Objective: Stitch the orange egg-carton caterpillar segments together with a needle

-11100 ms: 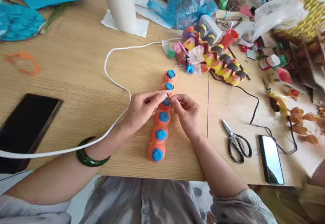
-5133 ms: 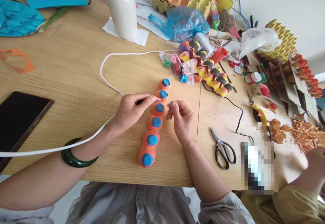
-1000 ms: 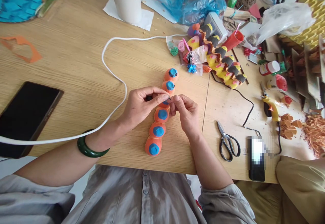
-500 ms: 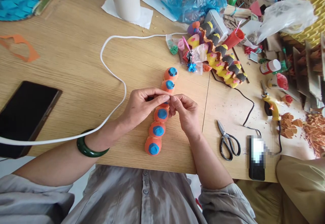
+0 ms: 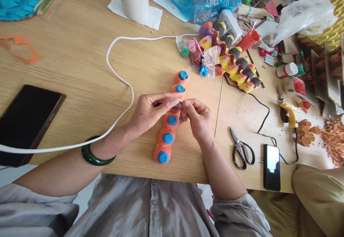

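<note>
An orange row of joined rounded cups [image 5: 162, 146], like a strip of egg carton, lies lengthwise on the table with a flat blue disc on each cup. Small black bits sit on the discs at its far end. My left hand [image 5: 150, 111] is closed above the strip's middle, with a small dark piece [image 5: 159, 104] showing between its fingers. Fingertip to fingertip with it, my right hand [image 5: 197, 117] is pinched at the right side of the strip. A tiny dark bit appears between the two hands' fingertips; its kind is unclear.
Scissors [image 5: 241, 149] and a phone [image 5: 272, 167] lie to the right. A painted egg-carton piece [image 5: 236, 61] and a blue plastic bag [image 5: 206, 0] are farther back. A white cable [image 5: 132, 93] crosses my left forearm, near a black tablet [image 5: 25, 122]. A person's clothed leg [image 5: 317, 190] is at lower right.
My right fingertips have drawn slightly away from the left ones, and a dark bit now shows between them. The orange strip stays in place.
</note>
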Available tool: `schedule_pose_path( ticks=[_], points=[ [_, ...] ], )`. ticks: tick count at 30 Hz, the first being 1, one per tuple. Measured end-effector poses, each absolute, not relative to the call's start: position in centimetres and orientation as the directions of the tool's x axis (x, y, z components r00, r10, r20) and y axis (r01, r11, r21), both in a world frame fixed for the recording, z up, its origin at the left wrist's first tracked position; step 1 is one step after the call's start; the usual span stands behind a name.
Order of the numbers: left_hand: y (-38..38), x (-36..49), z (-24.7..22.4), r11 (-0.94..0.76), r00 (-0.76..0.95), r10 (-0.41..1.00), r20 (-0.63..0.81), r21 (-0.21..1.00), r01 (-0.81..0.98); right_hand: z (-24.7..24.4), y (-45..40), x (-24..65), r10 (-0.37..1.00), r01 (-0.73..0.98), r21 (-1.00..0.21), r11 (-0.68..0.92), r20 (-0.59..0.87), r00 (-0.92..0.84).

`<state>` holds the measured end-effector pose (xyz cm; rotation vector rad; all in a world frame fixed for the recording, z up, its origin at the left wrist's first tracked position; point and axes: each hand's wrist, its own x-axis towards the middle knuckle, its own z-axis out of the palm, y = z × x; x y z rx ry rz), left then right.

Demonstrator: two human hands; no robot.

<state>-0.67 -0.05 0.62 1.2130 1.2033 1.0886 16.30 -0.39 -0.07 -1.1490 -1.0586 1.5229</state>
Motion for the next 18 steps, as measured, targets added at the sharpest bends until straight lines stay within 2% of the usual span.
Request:
schedule_pose_path(
  ticks=[6, 12, 18],
  points=[
    [0.12, -0.61, 0.38, 0.117, 0.11, 0.988, -0.111, 0.992, -0.044, -0.17, -0.34, 16.33, 0.974, -0.168, -0.965, -0.201, -0.18, -0.134],
    [0.1, -0.47, 0.12, 0.048, 0.108, 0.993, -0.046, 0.999, -0.01, -0.16, -0.48, 16.27, 0.975, -0.149, -0.972, -0.183, -0.161, -0.152],
    [0.08, -0.52, 0.09, 0.043, 0.072, 0.996, -0.046, 0.998, 0.052, -0.07, -0.47, 16.26, 0.972, -0.121, -0.972, -0.202, -0.183, -0.146]
  ],
)
